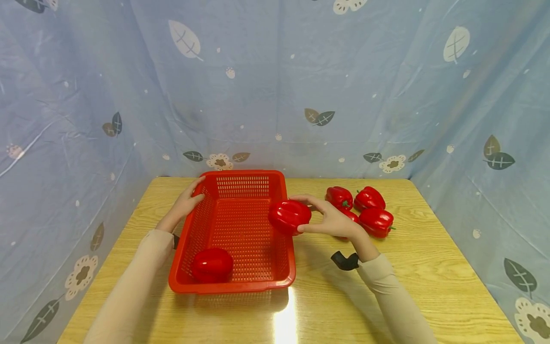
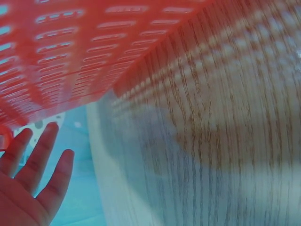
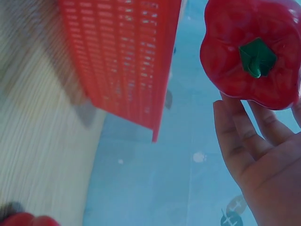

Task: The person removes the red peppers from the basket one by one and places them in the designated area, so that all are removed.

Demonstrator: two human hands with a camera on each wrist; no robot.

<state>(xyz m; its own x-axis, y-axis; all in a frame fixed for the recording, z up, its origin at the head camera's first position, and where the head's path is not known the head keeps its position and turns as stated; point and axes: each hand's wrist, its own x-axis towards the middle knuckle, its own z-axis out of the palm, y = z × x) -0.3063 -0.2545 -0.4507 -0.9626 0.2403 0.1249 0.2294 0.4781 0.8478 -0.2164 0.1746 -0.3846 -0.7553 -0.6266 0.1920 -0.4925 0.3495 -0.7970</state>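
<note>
A: Which step was in hand?

B: Judged a transfer over the right rim of the red plastic basket (image 1: 227, 287). One red bell pepper (image 1: 212, 264) lay in its near left corner; the held bell pepper (image 1: 290, 216) was at the right rim, contact unclear.

A: Fingers?

B: The right hand (image 1: 328, 220) gripped the held bell pepper between fingers and thumb, green stem facing that wrist. The left hand (image 1: 184, 205) was at the left rim, fingers straight and parted.

A: Next move?

B: It probably called for clearing the right wall, then lowering and letting go.

A: Obstacles, surroundings?

B: Only that wall, I judged; the mesh floor's middle was bare. At least four loose bell peppers (image 1: 376, 222) sat clustered on the table (image 1: 404, 282), rightward, one partly hidden. Behind hung a blue leaf-print curtain (image 1: 258, 95).
</note>
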